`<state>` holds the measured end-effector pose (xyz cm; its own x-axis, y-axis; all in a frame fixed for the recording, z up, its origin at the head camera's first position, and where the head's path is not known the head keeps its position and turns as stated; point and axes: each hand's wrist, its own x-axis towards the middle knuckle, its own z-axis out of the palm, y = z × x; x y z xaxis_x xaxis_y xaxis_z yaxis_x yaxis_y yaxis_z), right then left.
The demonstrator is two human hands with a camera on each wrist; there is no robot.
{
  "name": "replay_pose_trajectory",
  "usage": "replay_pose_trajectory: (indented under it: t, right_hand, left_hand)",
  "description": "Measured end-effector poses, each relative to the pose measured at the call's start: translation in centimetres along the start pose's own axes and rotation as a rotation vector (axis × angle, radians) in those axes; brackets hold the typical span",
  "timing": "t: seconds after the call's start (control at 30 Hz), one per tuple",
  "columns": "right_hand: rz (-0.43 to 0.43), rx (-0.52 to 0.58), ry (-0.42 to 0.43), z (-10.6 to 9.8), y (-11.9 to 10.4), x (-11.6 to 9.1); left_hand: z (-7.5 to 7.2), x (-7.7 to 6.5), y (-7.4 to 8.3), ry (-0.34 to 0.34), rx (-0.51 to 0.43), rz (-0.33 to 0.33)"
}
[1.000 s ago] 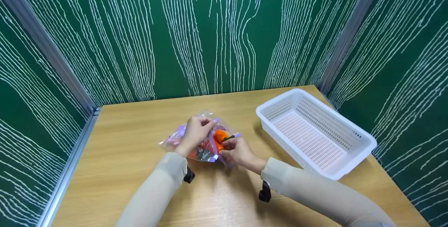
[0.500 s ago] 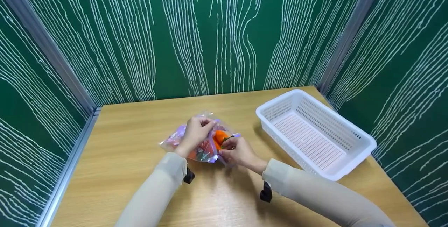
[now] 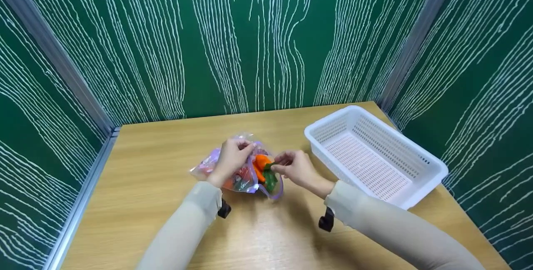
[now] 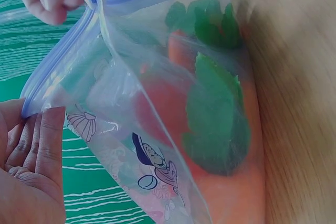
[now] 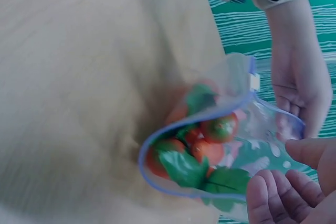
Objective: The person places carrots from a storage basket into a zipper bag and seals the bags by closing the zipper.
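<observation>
A clear zip bag (image 3: 208, 162) with a purple rim lies on the table with its mouth open to the right. My left hand (image 3: 233, 157) pinches the rim; in the left wrist view its thumb and fingers close on the purple edge. Round red-orange fruits (image 5: 209, 150) with green leaves (image 5: 181, 167) fill the bag. My right hand (image 3: 297, 170) is at the mouth, beside the orange fruit (image 3: 261, 162) and its green leaf (image 3: 270, 182). In the right wrist view, its thumb stands apart from its bent fingers, whose tips are right at the leaf and rim.
A white perforated plastic basket (image 3: 374, 157) stands to the right on the wooden table (image 3: 158, 153). Green panels with white wavy lines (image 3: 208, 45) enclose the back and sides. A black wrist-camera mount (image 3: 327, 220) hangs below the right sleeve.
My right hand has moved up and to the right, off the bag's lower rim. More of the green leaves and the purple loop of the mouth now show. My left hand has stayed still.
</observation>
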<state>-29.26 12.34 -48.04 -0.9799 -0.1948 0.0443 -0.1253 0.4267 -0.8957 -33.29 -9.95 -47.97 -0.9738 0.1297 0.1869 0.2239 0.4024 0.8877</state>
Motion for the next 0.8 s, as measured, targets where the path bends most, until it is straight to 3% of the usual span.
replay_pose_trajectory:
  t: [0.43,0.8]
  right_hand:
    - [-0.01,-0.038,0.081,-2.5,0.4,0.8]
    - [0.055,-0.195,-0.089,-2.2,1.7,1.6]
  left_hand:
    - [0.0,-0.1,-0.1,-0.029,-0.022,-0.027]
    - [0.0,-0.4,0.0,-0.049,-0.03,-0.038]
